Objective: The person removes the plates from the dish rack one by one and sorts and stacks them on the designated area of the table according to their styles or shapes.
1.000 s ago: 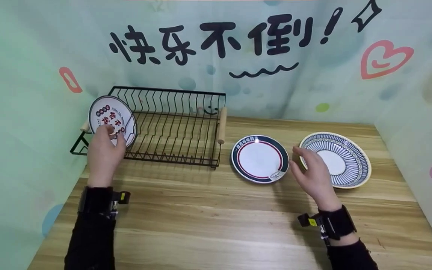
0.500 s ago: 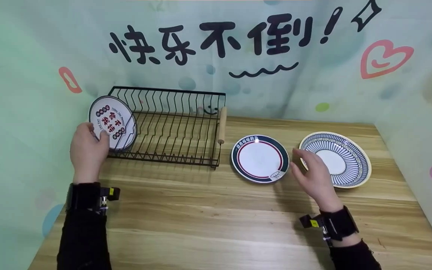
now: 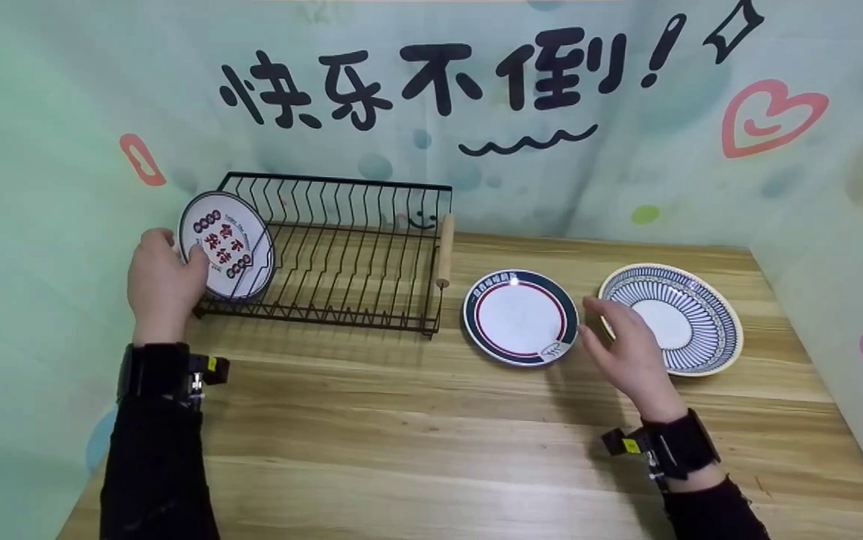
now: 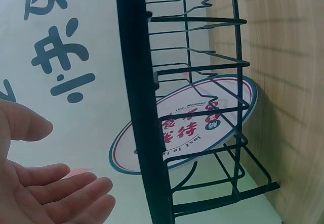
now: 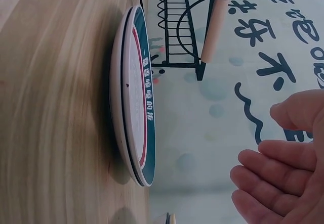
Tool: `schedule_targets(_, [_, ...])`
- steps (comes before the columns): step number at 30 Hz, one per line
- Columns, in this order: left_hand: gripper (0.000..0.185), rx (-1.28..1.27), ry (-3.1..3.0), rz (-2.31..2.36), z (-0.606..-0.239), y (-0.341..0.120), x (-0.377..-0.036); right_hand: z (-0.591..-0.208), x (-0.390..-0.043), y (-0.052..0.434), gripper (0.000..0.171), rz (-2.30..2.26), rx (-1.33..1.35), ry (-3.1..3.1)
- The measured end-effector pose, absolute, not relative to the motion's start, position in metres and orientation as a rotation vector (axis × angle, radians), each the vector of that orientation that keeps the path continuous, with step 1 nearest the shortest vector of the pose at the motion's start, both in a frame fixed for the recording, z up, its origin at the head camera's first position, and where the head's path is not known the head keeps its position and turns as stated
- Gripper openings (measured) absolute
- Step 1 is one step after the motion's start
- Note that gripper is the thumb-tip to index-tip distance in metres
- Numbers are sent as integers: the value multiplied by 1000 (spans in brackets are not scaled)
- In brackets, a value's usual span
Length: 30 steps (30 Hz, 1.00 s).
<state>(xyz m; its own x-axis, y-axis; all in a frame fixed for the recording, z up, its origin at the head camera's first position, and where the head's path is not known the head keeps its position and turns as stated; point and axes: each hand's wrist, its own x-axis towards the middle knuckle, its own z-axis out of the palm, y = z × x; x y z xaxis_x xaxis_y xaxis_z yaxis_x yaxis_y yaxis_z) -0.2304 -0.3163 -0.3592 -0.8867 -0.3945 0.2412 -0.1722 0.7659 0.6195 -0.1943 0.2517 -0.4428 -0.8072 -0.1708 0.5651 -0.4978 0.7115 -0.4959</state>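
A white plate with red characters and a dark rim (image 3: 225, 251) leans upright in the left end of a black wire dish rack (image 3: 338, 181). My left hand (image 3: 165, 289) hovers by the rack's left end, thumb overlapping the plate's edge in the head view. In the left wrist view the fingers (image 4: 76, 196) are relaxed, apart from the plate, and hold nothing. My right hand (image 3: 630, 356) hangs between a green-rimmed white plate (image 3: 519, 319) and a blue-striped dish (image 3: 713, 326), covering part of the dish's left rim. Its fingers (image 5: 268, 181) are loosely bent and hold nothing.
The rack's right wooden handle (image 3: 445, 251) stands up close to the green-rimmed plate. Behind the wooden table (image 3: 401, 427) hangs a printed cloth backdrop (image 3: 506, 180). Cloth walls (image 3: 26, 262) close in both sides.
My left hand has drawn back leftward off the plate's face to beside the rack's left end. The plate stays leaning in the rack. My right hand has hardly moved.
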Motion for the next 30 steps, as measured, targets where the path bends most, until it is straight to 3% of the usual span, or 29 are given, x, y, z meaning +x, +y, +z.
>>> schedule_targets(30, [55,475,-2856,-797,-349,-333,-261,-442,-203,256,37,914,508,-2450])
